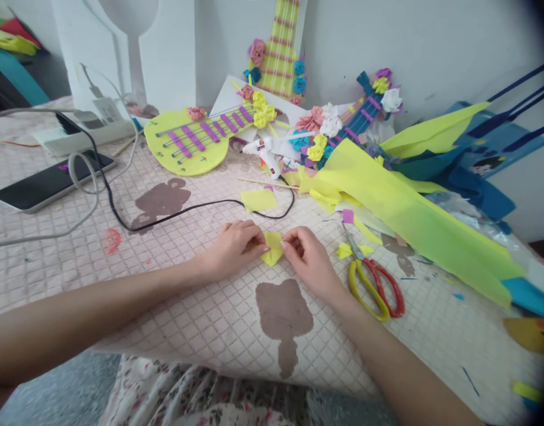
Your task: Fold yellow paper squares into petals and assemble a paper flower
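Both hands work at mid-desk, nearer the front edge than the back. The left hand (pixel 234 245) and right hand (pixel 309 257) each pinch one side of a small folded yellow paper piece (pixel 272 248), fingers closed on it. The piece sits between the two sets of fingertips (pixel 254 239), its lower corner pointing toward the front edge and resting on or just above the quilted desk cover (pixel 187 319); contact cannot be told. Judgement: the step looks like creasing a fold. It is best done by lining up the edges first, then pressing the crease flat against the cover. Scissors (pixel 373 284) lie just right of the right hand; a black cable (pixel 165 216) runs behind the left.
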Demonstrator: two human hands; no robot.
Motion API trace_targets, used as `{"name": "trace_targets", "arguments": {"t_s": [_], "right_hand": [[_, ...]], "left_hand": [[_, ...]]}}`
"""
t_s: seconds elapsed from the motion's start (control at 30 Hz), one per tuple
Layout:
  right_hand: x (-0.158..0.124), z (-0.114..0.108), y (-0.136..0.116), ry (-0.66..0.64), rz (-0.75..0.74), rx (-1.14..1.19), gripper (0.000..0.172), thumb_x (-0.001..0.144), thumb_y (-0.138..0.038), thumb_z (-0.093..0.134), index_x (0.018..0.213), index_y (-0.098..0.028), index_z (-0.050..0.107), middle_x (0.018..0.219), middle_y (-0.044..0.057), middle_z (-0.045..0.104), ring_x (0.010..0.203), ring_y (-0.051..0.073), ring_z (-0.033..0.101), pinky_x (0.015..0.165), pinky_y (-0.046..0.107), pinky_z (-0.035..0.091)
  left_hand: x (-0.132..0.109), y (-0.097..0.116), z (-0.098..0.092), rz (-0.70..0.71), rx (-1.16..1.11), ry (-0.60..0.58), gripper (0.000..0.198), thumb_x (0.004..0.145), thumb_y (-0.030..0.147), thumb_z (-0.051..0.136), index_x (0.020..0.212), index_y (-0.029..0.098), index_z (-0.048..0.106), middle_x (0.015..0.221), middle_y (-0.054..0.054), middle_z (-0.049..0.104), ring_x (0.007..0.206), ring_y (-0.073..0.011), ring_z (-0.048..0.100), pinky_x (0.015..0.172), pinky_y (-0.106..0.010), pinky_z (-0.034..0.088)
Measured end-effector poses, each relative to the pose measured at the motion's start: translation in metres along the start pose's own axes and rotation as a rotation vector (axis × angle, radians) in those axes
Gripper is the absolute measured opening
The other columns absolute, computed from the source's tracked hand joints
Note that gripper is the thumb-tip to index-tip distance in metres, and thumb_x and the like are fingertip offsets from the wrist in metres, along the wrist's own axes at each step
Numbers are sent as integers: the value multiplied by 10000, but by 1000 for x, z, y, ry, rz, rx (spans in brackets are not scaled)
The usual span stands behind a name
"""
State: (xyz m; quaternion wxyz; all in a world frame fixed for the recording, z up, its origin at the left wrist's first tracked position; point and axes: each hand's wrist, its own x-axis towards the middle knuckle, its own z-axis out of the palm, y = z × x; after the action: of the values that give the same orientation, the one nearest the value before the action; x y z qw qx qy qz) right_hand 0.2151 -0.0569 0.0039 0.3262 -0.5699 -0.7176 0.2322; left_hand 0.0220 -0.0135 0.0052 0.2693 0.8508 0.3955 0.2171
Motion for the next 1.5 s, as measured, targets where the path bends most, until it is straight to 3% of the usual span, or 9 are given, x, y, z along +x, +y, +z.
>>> {"name": "trace_targets", "arguments": {"t_s": [0.07, 0.2, 0.4, 0.7, 0.87, 0.97, 1.1, 1.27, 1.5], "right_hand": [[0, 2, -1, -8, -16, -28, 93, 844, -248, 555, 877, -204, 480, 854, 30, 509, 683, 148, 503, 634, 309, 450], [-1, 8, 0, -17, -66, -106, 238, 756, -163, 641, 904, -212, 462, 929, 45, 483, 772, 175, 516, 682, 333, 464], [-1, 11, 4, -20, -61, -91, 253, 747, -157, 649, 906, -218, 461, 932, 42, 480, 822, 191, 528, 703, 347, 480], [-2, 9, 1, -7, -22, -23, 218, 747, -189, 638, 890, -213, 474, 929, 37, 498, 729, 156, 508, 668, 324, 480], [5, 3, 3, 66, 92, 120, 102, 869, -302, 480, 888, -202, 481, 841, 32, 549, 655, 147, 521, 601, 297, 458], [11, 0, 5, 100, 94, 56, 109, 883, -254, 421, 876, -195, 512, 812, 39, 567, 680, 163, 536, 615, 305, 442], [17, 1, 6, 96, 46, -29, 121, 852, -183, 424, 813, -196, 538, 789, 36, 571, 696, 169, 536, 646, 311, 432], [18, 3, 5, 52, 5, 18, 43, 804, -186, 517, 812, -197, 558, 824, 29, 561, 676, 149, 536, 650, 301, 451], [14, 0, -2, -63, -4, 119, 69, 813, -236, 551, 757, -196, 556, 719, -4, 543, 629, 130, 485, 597, 270, 405]], "left_hand": [[1, -2, -3, -5, -53, -11, 139, 862, 261, 517, 801, 150, 573, 824, -38, 587, 795, -168, 537, 740, -319, 409], [0, -8, -5, 28, -92, -3, 136, 769, 245, 637, 839, 150, 569, 860, -38, 581, 780, -159, 538, 682, -278, 433], [2, -13, -4, 20, -106, 19, 185, 688, 201, 684, 828, 153, 573, 846, -31, 566, 747, -149, 532, 653, -263, 444], [10, -25, -24, -63, -164, -66, 174, 690, 246, 657, 819, 150, 591, 736, -7, 574, 648, -126, 525, 588, -239, 432], [9, -18, -15, -99, -85, 45, 213, 849, 349, 503, 825, 154, 586, 762, -27, 572, 644, -130, 536, 593, -255, 425], [7, -11, -7, -39, 52, 68, 173, 831, 323, 536, 829, 157, 586, 876, -51, 567, 728, -154, 556, 656, -285, 439], [7, -9, -1, -10, 118, 75, 77, 782, 239, 584, 811, 168, 575, 880, -48, 581, 820, -187, 560, 724, -315, 435], [12, -14, -1, 20, 4, 90, 48, 760, 212, 584, 766, 164, 578, 824, -35, 595, 759, -159, 552, 666, -276, 433], [13, -9, -6, -89, -361, 37, 144, 799, 289, 580, 776, 152, 544, 655, 16, 558, 581, -98, 512, 544, -221, 418]]}}
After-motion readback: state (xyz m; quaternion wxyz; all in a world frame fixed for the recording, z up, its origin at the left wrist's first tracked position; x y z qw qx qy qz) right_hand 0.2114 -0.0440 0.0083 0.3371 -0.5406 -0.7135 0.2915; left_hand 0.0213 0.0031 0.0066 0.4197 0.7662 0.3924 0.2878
